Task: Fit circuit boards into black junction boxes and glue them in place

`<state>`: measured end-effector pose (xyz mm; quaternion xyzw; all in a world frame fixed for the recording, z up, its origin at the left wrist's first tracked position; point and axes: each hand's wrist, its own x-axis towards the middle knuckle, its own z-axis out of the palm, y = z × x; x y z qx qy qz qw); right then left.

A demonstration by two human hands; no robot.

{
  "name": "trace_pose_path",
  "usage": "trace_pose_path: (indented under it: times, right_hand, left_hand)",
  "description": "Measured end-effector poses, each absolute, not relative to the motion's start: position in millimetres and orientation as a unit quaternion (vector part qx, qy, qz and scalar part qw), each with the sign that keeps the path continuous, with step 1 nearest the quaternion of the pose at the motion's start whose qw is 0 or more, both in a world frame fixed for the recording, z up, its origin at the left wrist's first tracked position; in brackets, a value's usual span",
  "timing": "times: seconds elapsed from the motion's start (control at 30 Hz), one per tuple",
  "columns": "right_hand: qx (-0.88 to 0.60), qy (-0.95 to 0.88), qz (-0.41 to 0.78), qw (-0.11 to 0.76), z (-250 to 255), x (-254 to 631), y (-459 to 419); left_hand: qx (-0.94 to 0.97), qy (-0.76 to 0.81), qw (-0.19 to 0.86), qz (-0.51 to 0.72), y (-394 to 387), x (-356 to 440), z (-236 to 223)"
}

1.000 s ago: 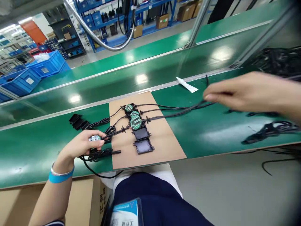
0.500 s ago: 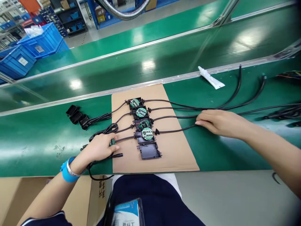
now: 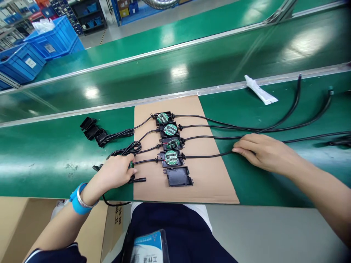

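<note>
Near the middle of the frame, I see a round green board [image 3: 171, 157] on the fourth black case [image 3: 180, 162] from the top; one second ago, that case was bare. Its black cable [image 3: 205, 157] runs long ways rightward, tipping up slightly, to my right hand [image 3: 259, 151], which pinches it. My left hand [image 3: 116, 171], left of middle, grips another green piece [image 3: 131, 165].

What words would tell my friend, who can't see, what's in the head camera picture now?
Two bare hands handle wired electronics on a green bench: the left hand holds a partly hidden green piece, the right hand pinches a black cable. Between them, on cardboard, five black trays form a column, four with round circuit boards.
</note>
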<state>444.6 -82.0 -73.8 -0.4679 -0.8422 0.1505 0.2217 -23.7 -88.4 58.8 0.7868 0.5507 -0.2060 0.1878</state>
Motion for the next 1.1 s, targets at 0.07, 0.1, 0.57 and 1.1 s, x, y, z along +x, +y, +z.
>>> trace_pose_path:
  times: [0.07, 0.1, 0.57, 1.1]
  right_hand:
    - [-0.465, -0.847, 0.137, 0.219, -67, 441, -84]
    - [-0.464, -0.847, 0.126, 0.227, -61, 437, -85]
    - [-0.288, -0.764, 0.312, 0.487, 49, 179, -153]
    - [-0.437, -0.669, 0.237, 0.553, 137, 240, -186]
  left_hand:
    - [0.789, 0.561, 0.191, -0.165, -90, -30, 61]
    - [0.788, 0.569, 0.198, -0.127, -92, -34, 66]
    - [0.489, 0.425, 0.564, 0.511, -141, 23, 100]
    - [0.629, 0.337, 0.465, 0.524, -163, 22, 154]
